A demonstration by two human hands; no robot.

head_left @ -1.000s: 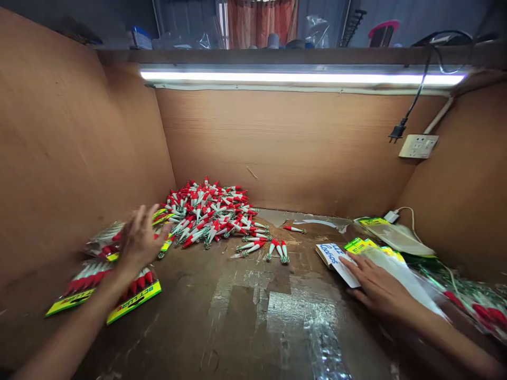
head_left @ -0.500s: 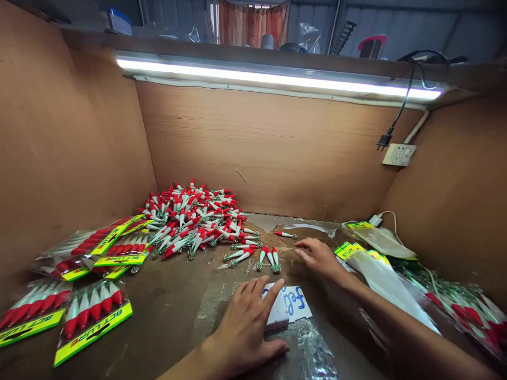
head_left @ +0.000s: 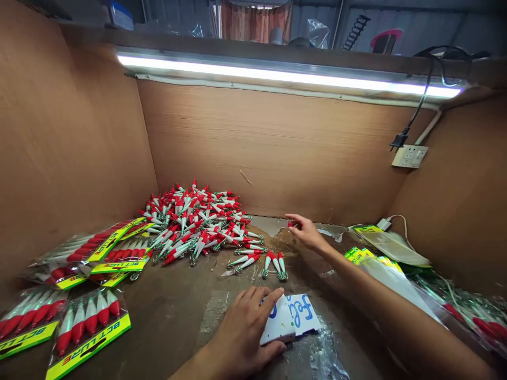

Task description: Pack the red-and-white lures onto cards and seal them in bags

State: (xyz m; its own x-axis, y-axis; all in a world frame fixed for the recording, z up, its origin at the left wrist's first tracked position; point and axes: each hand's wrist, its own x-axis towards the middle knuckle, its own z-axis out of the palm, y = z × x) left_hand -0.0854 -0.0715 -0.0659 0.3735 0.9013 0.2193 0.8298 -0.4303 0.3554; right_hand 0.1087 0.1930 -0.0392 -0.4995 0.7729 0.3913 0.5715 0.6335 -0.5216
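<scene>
My left hand [head_left: 245,330] lies on a small white card stack with blue writing [head_left: 295,316] near the table's front, thumb under its edge and fingers over the top. My right hand [head_left: 304,232] reaches far back, its fingers closing on a single red-and-white lure [head_left: 292,224] lying apart from the others. A big pile of red-and-white lures [head_left: 198,216] fills the back left corner. A few loose lures [head_left: 275,264] lie between the pile and the card stack.
Packed lure bags with yellow labels [head_left: 85,322] lie along the left side. Empty clear bags with yellow headers [head_left: 380,264] are stacked on the right. Brown board walls enclose the table; a wall socket [head_left: 410,156] and cable sit at the back right.
My left hand came from the packed bags on the left to the card stack, which now lies at the front centre. My right hand left the stack and reached back to the lone lure.
</scene>
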